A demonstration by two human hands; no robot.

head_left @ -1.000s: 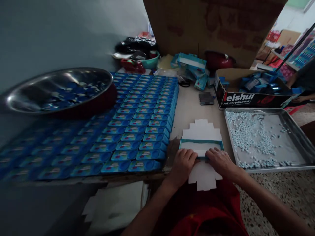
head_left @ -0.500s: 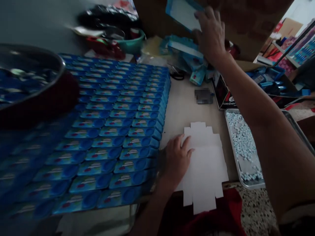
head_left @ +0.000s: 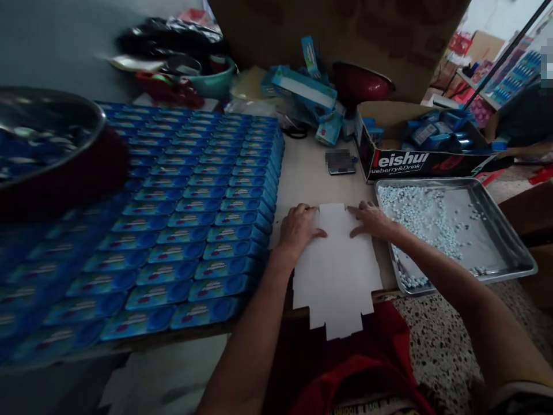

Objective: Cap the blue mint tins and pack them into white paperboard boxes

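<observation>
A flat white die-cut cardboard blank (head_left: 334,271) lies on the table in front of me, its near end hanging over the table edge. My left hand (head_left: 298,226) grips the blank's far left corner with curled fingers. My right hand (head_left: 371,219) presses on the far right corner, fingers bent over the edge. A pile of folded blue and white boxes (head_left: 305,86) sits at the back of the table.
Rows of blue packets (head_left: 194,196) cover the table's left half. A steel bowl (head_left: 47,144) of blue items stands at far left. At right are a metal tray (head_left: 496,230) of pale blue pellets and an open carton (head_left: 427,161) with blue packs.
My right hand has come back down from the box pile at the back and now rests on the blank. My left hand has shifted to the blank's far corner.
</observation>
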